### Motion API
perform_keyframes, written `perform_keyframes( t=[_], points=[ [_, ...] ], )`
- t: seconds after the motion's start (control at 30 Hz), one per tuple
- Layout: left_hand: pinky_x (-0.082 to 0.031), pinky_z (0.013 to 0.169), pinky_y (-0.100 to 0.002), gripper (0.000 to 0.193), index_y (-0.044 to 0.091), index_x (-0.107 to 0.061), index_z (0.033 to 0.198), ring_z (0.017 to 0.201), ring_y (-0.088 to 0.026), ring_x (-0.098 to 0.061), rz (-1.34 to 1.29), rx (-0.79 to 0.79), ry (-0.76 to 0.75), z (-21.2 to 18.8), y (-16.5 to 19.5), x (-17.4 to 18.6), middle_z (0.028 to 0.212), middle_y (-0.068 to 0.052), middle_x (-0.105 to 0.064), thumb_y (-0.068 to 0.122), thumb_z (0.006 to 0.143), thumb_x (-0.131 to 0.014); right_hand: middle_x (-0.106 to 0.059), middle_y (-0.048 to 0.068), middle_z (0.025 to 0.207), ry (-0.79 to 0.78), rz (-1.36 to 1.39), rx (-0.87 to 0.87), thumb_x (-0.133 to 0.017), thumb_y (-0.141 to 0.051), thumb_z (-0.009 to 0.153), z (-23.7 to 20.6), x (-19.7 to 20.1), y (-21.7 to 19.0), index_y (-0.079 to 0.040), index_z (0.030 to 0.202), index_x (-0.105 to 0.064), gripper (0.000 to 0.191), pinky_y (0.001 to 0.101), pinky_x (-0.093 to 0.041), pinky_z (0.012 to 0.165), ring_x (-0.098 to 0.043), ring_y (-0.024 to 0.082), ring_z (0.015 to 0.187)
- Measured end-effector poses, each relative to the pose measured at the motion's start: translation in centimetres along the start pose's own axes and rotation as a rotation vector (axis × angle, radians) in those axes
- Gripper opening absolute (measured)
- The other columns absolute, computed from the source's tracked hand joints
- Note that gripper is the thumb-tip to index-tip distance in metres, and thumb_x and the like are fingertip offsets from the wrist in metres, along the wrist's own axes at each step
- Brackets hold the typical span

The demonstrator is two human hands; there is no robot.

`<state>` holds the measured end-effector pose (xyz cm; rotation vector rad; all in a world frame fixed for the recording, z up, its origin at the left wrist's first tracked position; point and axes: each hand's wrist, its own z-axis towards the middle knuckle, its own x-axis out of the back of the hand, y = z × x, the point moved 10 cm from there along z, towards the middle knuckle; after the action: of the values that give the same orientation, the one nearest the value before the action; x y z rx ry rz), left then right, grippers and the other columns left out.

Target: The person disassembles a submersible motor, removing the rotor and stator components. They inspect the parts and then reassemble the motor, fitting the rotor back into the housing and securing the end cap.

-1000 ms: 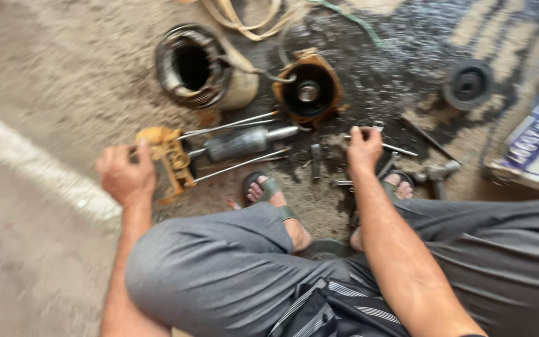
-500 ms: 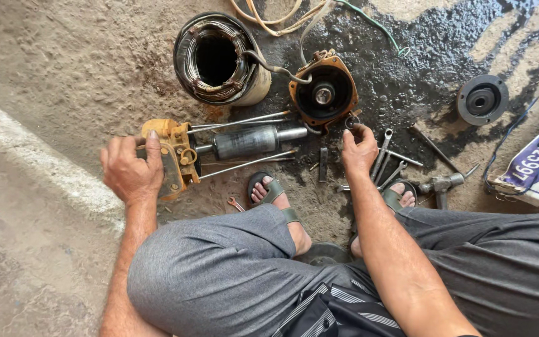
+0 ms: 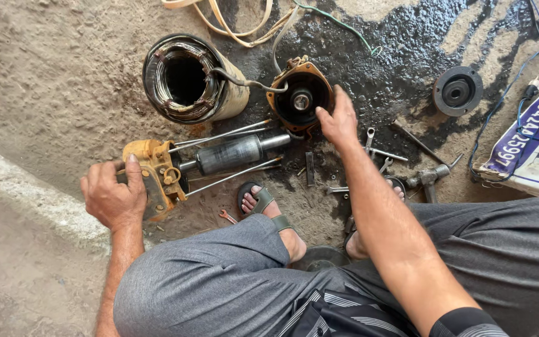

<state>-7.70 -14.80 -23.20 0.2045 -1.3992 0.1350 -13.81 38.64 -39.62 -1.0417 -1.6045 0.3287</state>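
Since half a second ago the right hand [image 3: 339, 120] has lifted off the scattered tools and reached forward; it now hovers with fingers loosely spread, holding nothing, its fingertips at the rim of the orange motor end cover [image 3: 299, 98]. That cover lies face up on the dark oily patch of the concrete floor [image 3: 45, 75], with its centre bearing showing. The left hand [image 3: 115, 196] has stayed where it was, closed around the yellow end housing [image 3: 156, 176] of the rotor assembly, thumb on top. From that housing the grey rotor shaft [image 3: 232, 153] and long through bolts [image 3: 219, 134] point right, toward the cover. Behind them the wound stator can [image 3: 191, 78] lies on its side, open end to the camera, unmoved. Spanners [image 3: 375, 153] and a hammer [image 3: 428, 178] lie just right of the reaching forearm, and a black round flange [image 3: 458, 91] sits well apart, further right.
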Motion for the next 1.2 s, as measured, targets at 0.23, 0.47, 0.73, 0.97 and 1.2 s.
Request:
perform_keyframes(
  t=[0.23, 0.47, 0.73, 0.97, 1.2],
  points=[
    [-0.052, 0.073, -0.045, 0.047, 0.015, -0.075, 0.098, 0.101, -0.026, -0.062, 0.02, 0.009, -0.006, 0.2, 0.3, 0.3, 0.1, -0.003, -0.068, 0.058, 0.112, -0.063, -0.078, 0.013, 0.109, -0.036, 0.113, -0.081, -0.075, -0.013, 0.089, -0.8, 1.2, -1.2, -0.004, 0.123, -0.07, 0.036, 0.0374, -0.059, 0.091, -0.075, 0.022, 0.098],
    [-0.052, 0.078, -0.046, 0.047, 0.012, -0.074, 0.096, 0.104, -0.028, -0.061, 0.02, 0.0, 0.0, 0.2, 0.8, 0.7, 0.104, -0.004, -0.068, 0.055, 0.113, -0.066, -0.076, 0.008, 0.097, -0.1, 0.08, -0.057, -0.081, -0.019, 0.086, -3.8, -0.3, -4.4, -0.006, 0.106, -0.07, 0.027, 0.0345, -0.06, 0.079, -0.074, 0.018, 0.086],
    [-0.053, 0.077, -0.048, 0.042, 0.014, -0.075, 0.098, 0.103, -0.029, -0.061, 0.02, 0.023, -0.013, 0.4, 1.0, 0.7, 0.1, -0.004, -0.067, 0.053, 0.111, -0.065, -0.077, 0.007, 0.092, -0.115, -0.017, -0.002, -0.082, -0.023, 0.087, -4.5, -0.3, -5.8, -0.008, 0.107, -0.069, 0.028, 0.0359, -0.061, 0.075, -0.076, 0.018, 0.082],
    [-0.052, 0.074, -0.048, 0.04, 0.013, -0.076, 0.098, 0.101, -0.031, -0.06, 0.027, 0.011, 0.004, 0.4, 1.6, 1.4, 0.101, -0.005, -0.066, 0.05, 0.109, -0.067, -0.078, 0.01, 0.092, -0.062, 0.023, 0.045, -0.083, -0.02, 0.086, -4.6, 0.0, -6.1, -0.005, 0.103, -0.068, 0.027, 0.0369, -0.06, 0.076, -0.076, 0.02, 0.082],
    [-0.052, 0.073, -0.048, 0.041, 0.013, -0.076, 0.097, 0.1, -0.029, -0.06, 0.021, 0.023, 0.002, 0.6, 1.7, 1.6, 0.099, -0.004, -0.066, 0.05, 0.109, -0.066, -0.077, 0.01, 0.091, -0.055, 0.023, 0.051, -0.083, -0.02, 0.087, -4.6, -0.1, -5.6, -0.005, 0.104, -0.067, 0.027, 0.0367, -0.06, 0.076, -0.076, 0.02, 0.083]
  ],
)
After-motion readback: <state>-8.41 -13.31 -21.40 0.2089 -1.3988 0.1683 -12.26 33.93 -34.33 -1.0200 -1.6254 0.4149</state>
